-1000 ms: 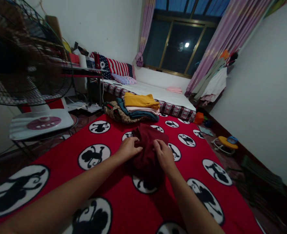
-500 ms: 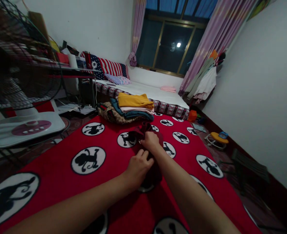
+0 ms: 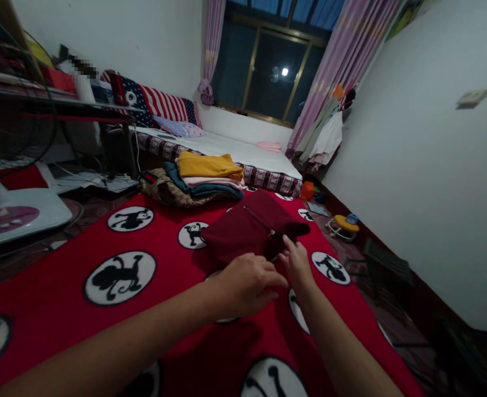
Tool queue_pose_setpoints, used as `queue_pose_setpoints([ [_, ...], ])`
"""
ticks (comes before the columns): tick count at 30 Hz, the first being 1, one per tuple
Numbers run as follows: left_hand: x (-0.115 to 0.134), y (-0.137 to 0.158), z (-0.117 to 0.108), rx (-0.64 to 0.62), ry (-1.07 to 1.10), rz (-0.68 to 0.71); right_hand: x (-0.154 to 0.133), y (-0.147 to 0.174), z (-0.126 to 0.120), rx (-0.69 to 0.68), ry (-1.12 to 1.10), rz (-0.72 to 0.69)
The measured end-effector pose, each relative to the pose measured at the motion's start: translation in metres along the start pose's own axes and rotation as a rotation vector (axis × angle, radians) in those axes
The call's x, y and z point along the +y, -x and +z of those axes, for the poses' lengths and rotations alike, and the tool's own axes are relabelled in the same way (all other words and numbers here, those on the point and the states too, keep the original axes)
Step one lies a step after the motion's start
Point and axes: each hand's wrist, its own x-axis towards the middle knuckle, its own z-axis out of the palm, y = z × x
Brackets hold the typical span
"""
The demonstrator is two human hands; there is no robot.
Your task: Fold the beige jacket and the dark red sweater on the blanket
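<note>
A dark maroon garment (image 3: 252, 229) with what looks like a zipper lies spread on a red blanket (image 3: 177, 281) patterned with black monkeys in white circles. At its near right edge, by the zipper pull, my right hand (image 3: 296, 263) has its fingers closed on the cloth. My left hand (image 3: 247, 282) hovers just in front of the garment, fingers loosely bent and apart, with nothing seen in them. Beyond the garment sits a stack of folded clothes, a yellow one (image 3: 206, 165) on top.
A bed with a white sheet (image 3: 227, 140) stands behind the blanket, under a window. At left are a cluttered desk (image 3: 82, 110) and the base of a fan (image 3: 24, 215). A yellow stool (image 3: 346, 223) and a dark folding stool (image 3: 388, 262) stand along the right wall.
The maroon garment, bunched under both hands before, now lies spread out. My left hand has come off it; my right hand has shifted right. The view has turned to the right.
</note>
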Motion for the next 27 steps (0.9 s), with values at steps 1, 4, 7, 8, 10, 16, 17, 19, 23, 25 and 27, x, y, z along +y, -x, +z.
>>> queue_pose_setpoints([
  [1,-0.001,0.007,0.007,-0.035,0.023,0.006,0.012,0.006,-0.013,0.014,-0.044,0.091],
  [4,-0.013,0.022,0.018,-0.049,0.036,-0.037,0.035,0.02,-0.043,0.12,-0.046,0.19],
  [7,-0.038,0.022,0.014,0.085,0.055,-0.174,0.03,0.024,-0.051,0.145,0.105,-0.012],
  [8,-0.049,0.018,0.012,0.148,0.059,-0.235,0.022,0.023,-0.046,0.117,0.142,-0.094],
  [10,-0.073,0.008,0.01,0.242,0.038,-0.346,0.005,0.02,-0.028,0.032,0.22,-0.245],
  [16,-0.142,-0.023,0.032,0.021,-0.135,-0.586,-0.011,-0.014,0.05,-0.353,0.649,-0.491],
  [17,-0.15,-0.025,0.035,-0.025,-0.141,-0.628,-0.004,-0.024,0.057,-0.411,0.75,-0.458],
  [19,-0.163,-0.029,0.041,-0.064,-0.125,-0.68,0.012,-0.043,0.066,-0.468,0.92,-0.379],
  [23,-0.175,-0.027,0.046,-0.019,-0.112,-0.682,0.034,-0.071,0.069,-0.435,1.039,-0.31],
  [25,-0.175,-0.023,0.049,0.046,-0.149,-0.69,0.036,-0.076,0.069,-0.393,1.04,-0.304],
  [27,-0.173,-0.018,0.051,0.117,-0.194,-0.705,0.036,-0.075,0.068,-0.288,1.034,-0.316],
])
